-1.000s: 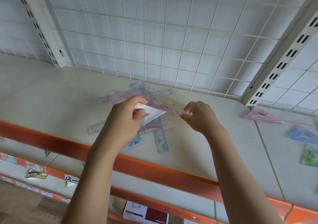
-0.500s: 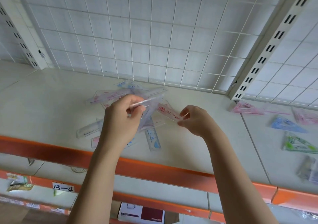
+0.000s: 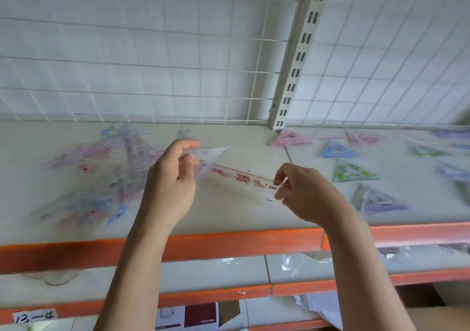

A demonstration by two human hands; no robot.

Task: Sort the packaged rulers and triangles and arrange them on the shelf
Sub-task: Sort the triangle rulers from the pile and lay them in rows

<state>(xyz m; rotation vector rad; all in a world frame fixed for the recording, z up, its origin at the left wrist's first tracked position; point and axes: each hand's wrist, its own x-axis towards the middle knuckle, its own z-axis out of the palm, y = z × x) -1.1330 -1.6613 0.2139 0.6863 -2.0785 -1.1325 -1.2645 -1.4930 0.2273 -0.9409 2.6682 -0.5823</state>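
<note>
A pale shelf (image 3: 229,211) with an orange front edge is carrying a blurred heap of packaged rulers and triangles (image 3: 101,178) at left; separate triangles (image 3: 340,150) are lying spread apart at right.

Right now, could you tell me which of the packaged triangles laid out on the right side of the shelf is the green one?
It is the green triangle, lying nearest the right hand. The blue triangle lies just behind it and the pink triangle by the upright post.

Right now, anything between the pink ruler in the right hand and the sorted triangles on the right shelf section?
Nothing visible. The right hand pinches the pink ruler above bare shelf; the sorted triangles lie further right.
</note>
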